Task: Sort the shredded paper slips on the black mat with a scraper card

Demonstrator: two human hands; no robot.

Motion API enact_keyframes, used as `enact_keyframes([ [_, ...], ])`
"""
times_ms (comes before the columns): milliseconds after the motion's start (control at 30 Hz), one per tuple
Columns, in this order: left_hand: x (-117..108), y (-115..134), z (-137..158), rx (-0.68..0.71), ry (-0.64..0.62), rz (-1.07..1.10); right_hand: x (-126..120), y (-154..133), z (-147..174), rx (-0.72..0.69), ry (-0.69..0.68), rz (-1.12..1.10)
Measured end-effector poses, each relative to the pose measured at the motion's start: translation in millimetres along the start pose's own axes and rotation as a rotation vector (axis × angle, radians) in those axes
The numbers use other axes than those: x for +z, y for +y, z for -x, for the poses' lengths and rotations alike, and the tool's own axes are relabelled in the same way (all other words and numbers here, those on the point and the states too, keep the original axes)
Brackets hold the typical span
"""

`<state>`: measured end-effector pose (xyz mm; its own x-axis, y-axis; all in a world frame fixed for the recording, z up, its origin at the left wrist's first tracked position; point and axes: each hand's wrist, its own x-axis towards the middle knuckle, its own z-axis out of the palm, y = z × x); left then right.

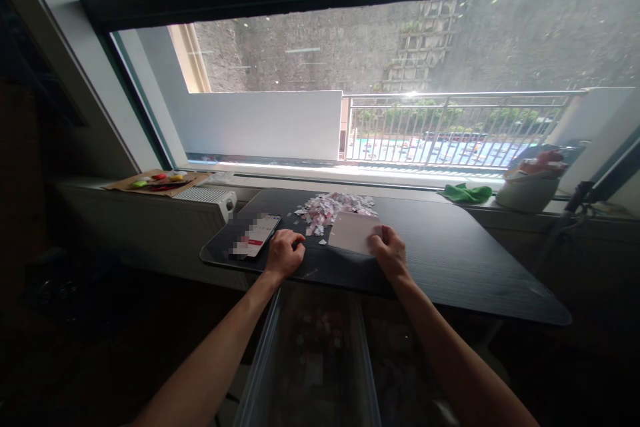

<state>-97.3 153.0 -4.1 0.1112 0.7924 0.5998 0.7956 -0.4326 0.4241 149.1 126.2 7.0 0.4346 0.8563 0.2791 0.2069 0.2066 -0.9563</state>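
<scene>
My right hand (390, 250) pinches the right edge of a pale, flat rectangular card (354, 232) and holds it tilted at the near side of a heap of small torn paper scraps (325, 207). My left hand (286, 252) rests at the table's near edge with its fingers curled in; whether anything is inside them is hidden. Just left of that hand lies a phone (257, 237) with its screen lit, partly blurred out. Below the table edge, between my forearms, stands a clear plastic bin (367, 347) with dim scraps in it.
The dark table (440, 253) has rounded corners and stands against the window sill. A green cloth (467, 193) and a filled pale bin (527, 190) sit on the sill at right. At left, a brown board (120, 183) with coloured items lies near a white radiator (207, 197).
</scene>
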Motion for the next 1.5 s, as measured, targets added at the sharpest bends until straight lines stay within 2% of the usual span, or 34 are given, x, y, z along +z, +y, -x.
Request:
enact_keyframes([
  [67,0,0,0,-0.003,-0.004,-0.001,0,-1,1,0.005,-0.006,-0.042],
  [233,-1,1,0,-0.011,-0.004,0.002,5,0,3,-0.054,-0.154,-0.101],
  [400,-1,1,0,-0.005,-0.006,0.01,-1,0,1,-0.068,-0.048,0.169],
  [500,-2,2,0,-0.008,0.002,0.011,-20,1,-6,-0.055,-0.023,0.281],
  [600,-2,4,0,-0.009,0.006,0.011,-53,6,-14,0.004,-0.01,0.322],
  [700,-2,3,0,-0.012,0.005,0.012,-88,12,-22,0.075,0.054,0.284],
  [800,-2,1,0,-0.003,0.001,0.015,-106,18,-25,0.137,0.206,0.14],
  [900,-3,-1,0,0.006,0.003,0.015,-107,19,-23,0.123,0.285,0.045],
  [1067,-5,-1,-1,0.014,0.007,0.035,-101,14,-18,0.076,0.287,0.184],
  [1267,-5,-1,-2,0.013,0.018,0.056,-102,12,-14,0.006,0.234,0.327],
  [1500,-5,-1,-3,0.007,0.008,0.045,-100,4,-10,-0.004,0.197,0.388],
])
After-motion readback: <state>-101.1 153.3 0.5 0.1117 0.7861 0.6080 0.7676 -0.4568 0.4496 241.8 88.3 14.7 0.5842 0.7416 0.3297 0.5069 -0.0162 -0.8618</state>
